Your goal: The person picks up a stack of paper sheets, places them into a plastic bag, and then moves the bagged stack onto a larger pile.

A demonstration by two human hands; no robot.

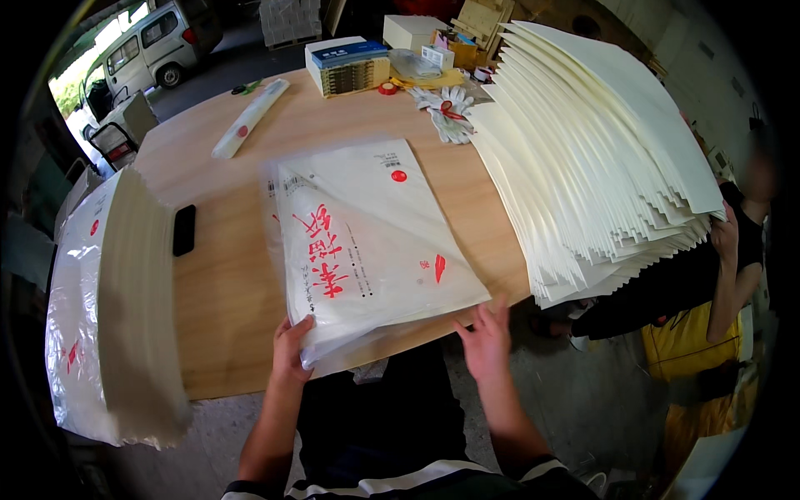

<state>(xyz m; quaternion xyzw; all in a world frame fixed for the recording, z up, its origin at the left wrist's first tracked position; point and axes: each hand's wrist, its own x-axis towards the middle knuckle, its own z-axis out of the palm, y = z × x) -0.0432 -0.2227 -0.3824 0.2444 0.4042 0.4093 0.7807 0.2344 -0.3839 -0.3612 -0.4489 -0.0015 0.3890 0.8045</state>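
Observation:
A clear plastic bag with red and black print lies flat on the wooden table in front of me, with white paper sheets inside it. My left hand pinches the bag's near left corner, where loose plastic hangs toward the table's edge. By the near right corner my right hand is open, fingers spread, just beside the bag's edge. Whether its fingertips touch the plastic I cannot tell.
A tall fanned stack of cream paper stands on the right, a co-worker's hand at its edge. On the left are a pile of filled bags and a black phone. Gloves, books and a plastic roll lie farther back.

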